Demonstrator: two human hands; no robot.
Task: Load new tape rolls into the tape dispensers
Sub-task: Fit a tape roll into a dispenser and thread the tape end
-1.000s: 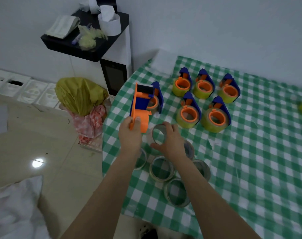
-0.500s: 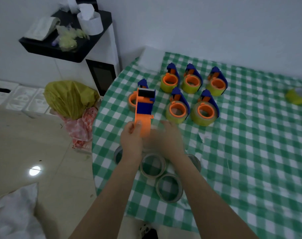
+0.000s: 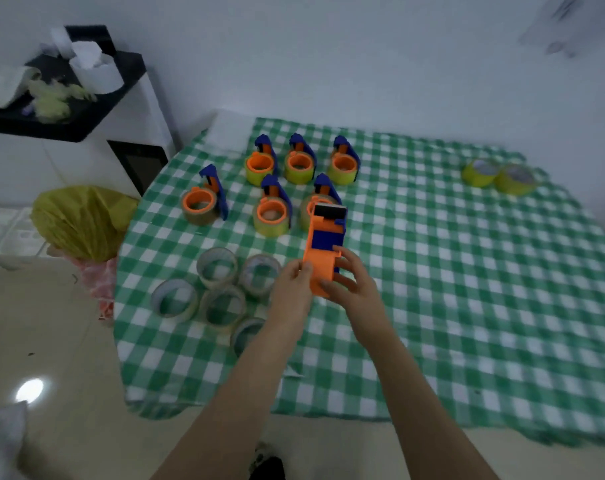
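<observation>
A plain home room — checked tablecloth, white appliance, tiled floor.

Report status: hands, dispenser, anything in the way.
Left hand and right hand both grip orange dispenser above tablecloth. No roll visible in it. Clear rolls beside, nothing blocking.

Dim, bluish light; floor glare lower left; edges blurred, perhaps motion.
</observation>
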